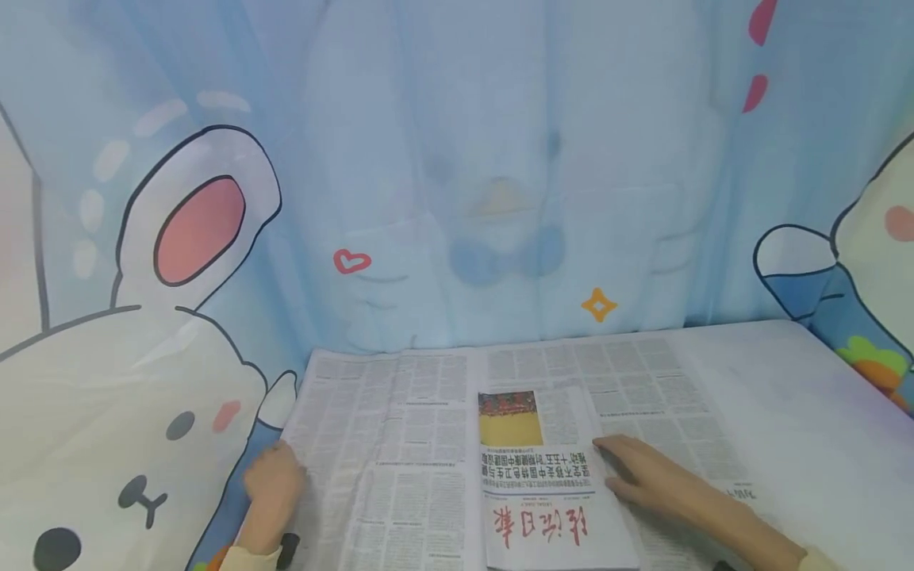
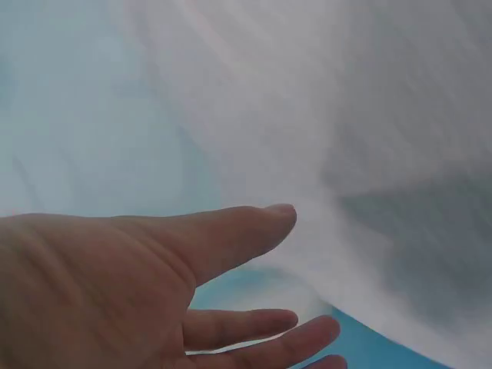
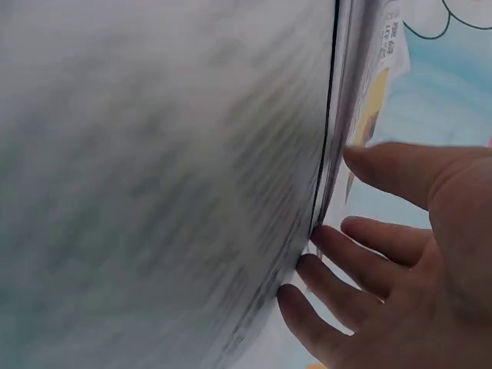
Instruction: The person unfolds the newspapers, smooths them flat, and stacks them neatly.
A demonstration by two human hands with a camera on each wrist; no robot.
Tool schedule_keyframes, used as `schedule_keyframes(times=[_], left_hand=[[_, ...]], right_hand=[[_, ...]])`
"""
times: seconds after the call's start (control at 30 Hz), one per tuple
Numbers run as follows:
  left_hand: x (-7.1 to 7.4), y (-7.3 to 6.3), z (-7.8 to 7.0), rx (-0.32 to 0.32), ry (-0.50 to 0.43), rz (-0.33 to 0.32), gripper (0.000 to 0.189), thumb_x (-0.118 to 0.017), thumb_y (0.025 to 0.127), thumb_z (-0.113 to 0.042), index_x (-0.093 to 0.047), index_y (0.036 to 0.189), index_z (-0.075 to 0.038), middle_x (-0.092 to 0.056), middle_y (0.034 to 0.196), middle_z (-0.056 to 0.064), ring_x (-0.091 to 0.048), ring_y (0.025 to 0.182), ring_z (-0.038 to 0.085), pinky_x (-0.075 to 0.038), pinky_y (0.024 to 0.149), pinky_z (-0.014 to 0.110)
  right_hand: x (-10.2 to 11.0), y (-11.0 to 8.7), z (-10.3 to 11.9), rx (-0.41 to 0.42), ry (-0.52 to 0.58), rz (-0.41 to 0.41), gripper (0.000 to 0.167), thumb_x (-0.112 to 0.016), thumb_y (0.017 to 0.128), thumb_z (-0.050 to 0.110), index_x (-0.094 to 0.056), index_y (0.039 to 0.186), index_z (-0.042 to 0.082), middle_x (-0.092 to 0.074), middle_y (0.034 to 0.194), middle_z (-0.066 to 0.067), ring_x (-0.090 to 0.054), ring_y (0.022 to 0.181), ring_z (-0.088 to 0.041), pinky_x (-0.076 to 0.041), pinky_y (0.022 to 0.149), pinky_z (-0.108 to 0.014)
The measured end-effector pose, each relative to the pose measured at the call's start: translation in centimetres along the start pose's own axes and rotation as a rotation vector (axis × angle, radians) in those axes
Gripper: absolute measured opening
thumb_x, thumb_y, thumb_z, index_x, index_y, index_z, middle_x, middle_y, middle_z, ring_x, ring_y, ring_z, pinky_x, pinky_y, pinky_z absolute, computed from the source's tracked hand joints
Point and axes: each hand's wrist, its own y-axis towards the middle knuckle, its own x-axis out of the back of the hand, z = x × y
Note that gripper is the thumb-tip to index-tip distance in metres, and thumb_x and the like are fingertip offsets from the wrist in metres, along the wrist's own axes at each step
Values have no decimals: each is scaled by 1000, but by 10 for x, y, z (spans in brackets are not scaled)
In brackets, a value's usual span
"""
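Note:
A folded newspaper (image 1: 539, 507) with red title characters and a yellow picture lies on spread newspaper sheets (image 1: 417, 444). My right hand (image 1: 646, 480) is at its right edge, thumb and fingers apart. In the right wrist view, the fingertips (image 3: 323, 234) are right at the layered paper edge, and the thumb is close to the side with the yellow print. My left hand (image 1: 274, 488) is by the left edge of the spread sheets, away from the folded newspaper. Its thumb (image 2: 254, 231) and fingers are extended in the left wrist view, with nothing in the palm.
The spread sheets lie on a white table (image 1: 771, 388). Behind it hangs a pale blue curtain (image 1: 500, 103) with cartoon prints. A large printed rabbit (image 1: 107, 412) fills the left side, close to the left hand. Dark bands show at both wrists.

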Motion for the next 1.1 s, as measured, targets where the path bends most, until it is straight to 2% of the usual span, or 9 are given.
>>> schedule_keyframes(times=[0.17,0.3,0.4,0.6,0.77,0.9,0.97,1.03,1.1], left_hand=[[3,-29,-70,-273,-17,-141,35,-77,85,-20,-61,102,7,-61,85,19,-61,78,35,-52,69,49],[-3,-54,-134,-434,-25,-119,41,-76,88,-29,-62,113,0,-61,91,11,-61,84,26,-53,76,43],[-6,-75,-178,-558,-28,-48,49,-72,91,-37,-61,125,-5,-64,103,8,-62,95,23,-54,86,41],[-10,-120,-248,-848,17,45,52,-62,95,-50,-56,138,-21,-62,129,-3,-60,120,13,-49,102,33],[-17,-141,-285,-1072,83,50,52,-58,95,-58,-51,140,-34,-56,122,-14,-56,115,5,-48,97,25],[-25,-150,-302,-1219,135,99,51,-51,95,-65,-48,141,-42,-53,118,-15,-52,106,1,-46,88,20],[-27,-152,-307,-1263,153,141,51,-49,95,-67,-48,141,-44,-53,120,-16,-50,106,0,-46,88,19],[-27,-153,-310,-1276,167,180,50,-48,95,-67,-48,140,-44,-53,123,-16,-50,107,0,-46,90,20],[-26,-154,-311,-1286,190,180,51,-47,95,-68,-48,139,-43,-53,124,-16,-51,109,0,-46,93,21]], right_hand=[[6,-19,-7,17,-36,7,60,-73,89,28,-54,139,0,-55,142,-20,-51,131,-44,-39,106,-59],[8,-26,-9,48,-73,-6,61,-72,90,37,-57,139,6,-53,147,-14,-51,133,-39,-40,106,-56],[10,-28,-10,47,-70,12,61,-70,91,43,-56,141,9,-50,150,-12,-49,136,-39,-39,107,-58],[12,-30,-12,69,-60,31,64,-65,93,51,-54,144,13,-48,151,-12,-47,136,-40,-40,105,-61],[11,-31,-17,131,-118,-51,61,-65,92,52,-56,142,18,-50,149,-7,-50,132,-36,-45,103,-47],[9,-32,-20,125,-95,-66,60,-65,92,52,-55,143,22,-49,150,-5,-48,132,-36,-33,110,-21],[8,-33,-21,123,-77,-59,59,-65,93,51,-55,143,21,-49,150,-6,-47,133,-37,-30,110,-19],[7,-33,-20,108,-75,-36,60,-64,93,52,-54,144,22,-48,151,-6,-46,133,-39,-33,112,-26],[7,-33,-19,102,-72,-20,60,-62,93,52,-54,144,21,-48,151,-7,-46,133,-40,-40,108,-43]])
